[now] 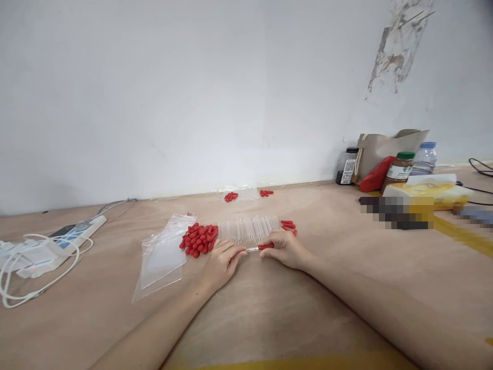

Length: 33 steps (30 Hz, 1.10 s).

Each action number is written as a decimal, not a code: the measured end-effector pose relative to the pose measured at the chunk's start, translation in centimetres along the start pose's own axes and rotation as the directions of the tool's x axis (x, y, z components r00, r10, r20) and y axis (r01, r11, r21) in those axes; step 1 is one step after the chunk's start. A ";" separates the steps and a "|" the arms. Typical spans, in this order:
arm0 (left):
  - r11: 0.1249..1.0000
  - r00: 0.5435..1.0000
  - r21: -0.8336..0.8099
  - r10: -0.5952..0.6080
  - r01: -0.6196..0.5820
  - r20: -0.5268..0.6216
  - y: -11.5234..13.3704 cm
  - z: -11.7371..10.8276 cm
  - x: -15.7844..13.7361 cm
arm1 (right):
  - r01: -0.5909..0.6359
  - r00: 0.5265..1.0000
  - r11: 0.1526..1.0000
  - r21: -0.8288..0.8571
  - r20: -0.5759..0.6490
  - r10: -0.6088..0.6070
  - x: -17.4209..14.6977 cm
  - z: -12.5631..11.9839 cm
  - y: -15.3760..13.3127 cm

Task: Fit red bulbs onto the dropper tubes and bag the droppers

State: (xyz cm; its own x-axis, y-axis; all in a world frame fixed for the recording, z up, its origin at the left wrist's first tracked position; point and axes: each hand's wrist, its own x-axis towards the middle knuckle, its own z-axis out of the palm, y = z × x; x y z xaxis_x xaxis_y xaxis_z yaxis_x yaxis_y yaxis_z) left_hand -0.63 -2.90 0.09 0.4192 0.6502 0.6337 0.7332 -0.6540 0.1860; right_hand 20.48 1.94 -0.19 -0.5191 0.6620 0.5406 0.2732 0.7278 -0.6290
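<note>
My left hand pinches one end of a clear dropper tube, held level just above the table. On the tube's right end is a red rubber bulb, gripped between the thumb and fingers of my right hand. Whether the bulb is fully over the tube end I cannot tell. Behind my hands lies a row of clear tubes, side by side. A heap of red rubber bulbs sits by my left hand. Several red bulbs lie beyond my right hand.
Clear plastic bags lie left of the heap. Near the wall, another bag has red bulbs at it. A power strip with white cables is far left. Bottles, a grey bag and a tissue pack stand at the right.
</note>
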 end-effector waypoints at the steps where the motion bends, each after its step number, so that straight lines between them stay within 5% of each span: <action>1: 1.000 1.000 -0.008 -0.015 0.015 -0.011 0.0 0.1 0.0 | -0.047 0.999 0.996 0.072 -0.012 0.048 0.0 0.0 0.0; 6: 0.994 0.995 -0.065 -0.091 0.088 -0.038 0.3 0.4 0.1 | -0.204 0.974 0.899 0.387 -0.013 0.227 0.1 0.5 -0.3; 16: 0.956 0.982 -0.228 -0.184 0.187 0.037 1.8 0.4 0.6 | -0.253 0.950 0.708 0.659 0.031 0.311 0.6 2.0 -1.7; 22: 0.970 0.983 -0.171 -0.180 0.175 -0.019 1.4 0.0 0.4 | -0.281 0.926 0.770 0.573 -0.049 0.374 2.4 0.5 -1.0; 25: 0.987 0.987 -0.054 -0.154 0.151 -0.049 0.9 -0.1 0.3 | -0.420 0.835 0.787 0.453 -0.146 0.530 3.4 -3.2 1.6; 28: 0.988 0.987 0.006 -0.156 0.157 -0.043 0.6 0.0 0.3 | -0.562 0.745 0.816 0.133 -0.348 0.569 3.1 -6.7 5.0; 33: 0.990 0.991 0.028 -0.136 0.136 0.006 0.6 0.2 0.4 | -0.658 0.696 0.753 0.000 -0.383 0.608 1.3 -7.8 8.6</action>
State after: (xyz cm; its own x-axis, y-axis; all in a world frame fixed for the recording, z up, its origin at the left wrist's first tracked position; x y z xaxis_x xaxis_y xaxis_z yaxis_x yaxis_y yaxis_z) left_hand 0.07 -2.96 0.28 0.3186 0.7357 0.5977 0.7982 -0.5483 0.2494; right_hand 28.43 10.43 -0.56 0.1147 0.9714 0.2079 0.5470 0.1129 -0.8295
